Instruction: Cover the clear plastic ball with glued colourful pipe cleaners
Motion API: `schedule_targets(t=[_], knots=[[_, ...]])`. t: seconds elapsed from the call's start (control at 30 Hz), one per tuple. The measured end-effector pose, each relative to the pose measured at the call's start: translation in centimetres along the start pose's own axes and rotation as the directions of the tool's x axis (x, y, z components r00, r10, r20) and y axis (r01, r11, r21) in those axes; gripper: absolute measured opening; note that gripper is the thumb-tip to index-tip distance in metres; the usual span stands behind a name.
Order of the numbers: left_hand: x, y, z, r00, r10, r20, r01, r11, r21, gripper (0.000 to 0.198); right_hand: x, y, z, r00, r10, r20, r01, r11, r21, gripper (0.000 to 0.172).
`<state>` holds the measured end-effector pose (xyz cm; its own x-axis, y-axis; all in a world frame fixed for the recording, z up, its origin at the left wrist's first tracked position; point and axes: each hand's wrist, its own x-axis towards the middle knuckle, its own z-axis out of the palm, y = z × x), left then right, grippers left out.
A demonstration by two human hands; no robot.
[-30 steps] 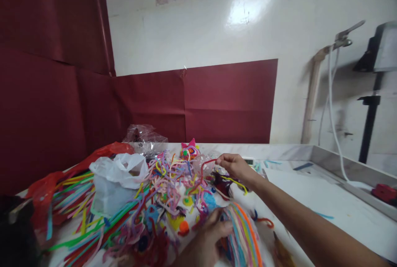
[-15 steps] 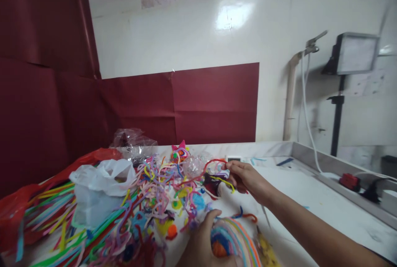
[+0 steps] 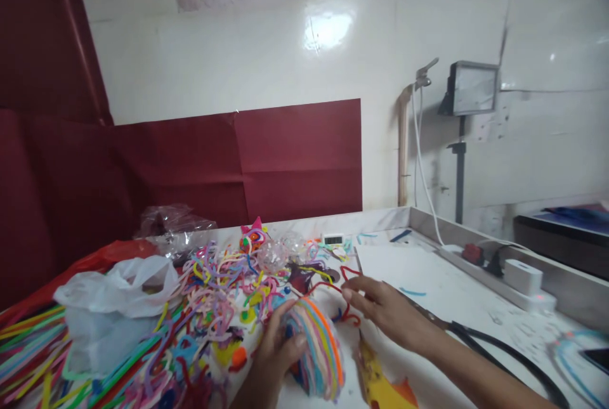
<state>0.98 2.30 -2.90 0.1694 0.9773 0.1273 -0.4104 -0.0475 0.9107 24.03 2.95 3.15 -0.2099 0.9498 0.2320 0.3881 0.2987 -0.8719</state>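
Observation:
My left hand (image 3: 276,345) is closed around a rounded craft piece (image 3: 318,352) with curved rows of coloured fuzzy pipe cleaner: orange, yellow, pink, white and blue. It is held tilted above the white table. In the fingers of my right hand (image 3: 385,311) is a bent red pipe cleaner (image 3: 328,285), which runs leftward to the top of the striped piece. Whether it is fixed there I cannot tell. Under my right forearm lie scissors with black handles (image 3: 495,342). A yellow object with a pointed tip (image 3: 380,374) lies between my hands.
Loose pipe cleaners (image 3: 223,295) heap on the left beside a white plastic bag (image 3: 118,307). Behind them are a small pink-eared figure (image 3: 253,236) and clear plastic (image 3: 176,228). A power strip (image 3: 499,282) with plugs runs along the right edge; a lamp (image 3: 474,89) stands behind.
The view has turned right. The striped piece is raised and tilted in my left hand. My right hand has come nearer to it with the red pipe cleaner, and the scissors now show.

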Motion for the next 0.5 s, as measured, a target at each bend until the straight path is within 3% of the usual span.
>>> schedule_targets(t=[0.07, 0.17, 0.33, 0.43, 0.5], knots=[[-0.1, 0.1, 0.5, 0.999, 0.031, -0.033, -0.032, 0.998, -0.048, 0.07, -1.8, -1.2, 1.0, 0.984, -0.031, 0.173, 0.012, 0.994, 0.11, 0.04], [-0.5, 0.0, 0.9, 0.998, 0.024, -0.052, -0.028, 0.996, -0.079, 0.082, -3.8, -2.6, 2.9, 0.932, -0.034, 0.36, -0.118, 0.912, 0.394, 0.04], [-0.7, -0.9, 0.7, 1.0, -0.007, 0.001, 0.007, 0.996, -0.084, 0.089, -4.3, -2.9, 4.2, 0.923, -0.066, 0.378, -0.17, 0.813, 0.556, 0.04], [-0.3, -0.9, 0.2, 0.997, -0.036, 0.075, 0.038, 0.999, -0.025, 0.086, -4.0, -2.7, 3.5, 0.915, -0.036, 0.401, -0.191, 0.839, 0.51, 0.038], [-0.2, -0.3, 0.0, 0.998, 0.028, 0.052, -0.032, 0.997, 0.065, 0.078, -4.2, -2.7, 2.7, 0.909, -0.01, 0.417, -0.177, 0.896, 0.408, 0.033]])
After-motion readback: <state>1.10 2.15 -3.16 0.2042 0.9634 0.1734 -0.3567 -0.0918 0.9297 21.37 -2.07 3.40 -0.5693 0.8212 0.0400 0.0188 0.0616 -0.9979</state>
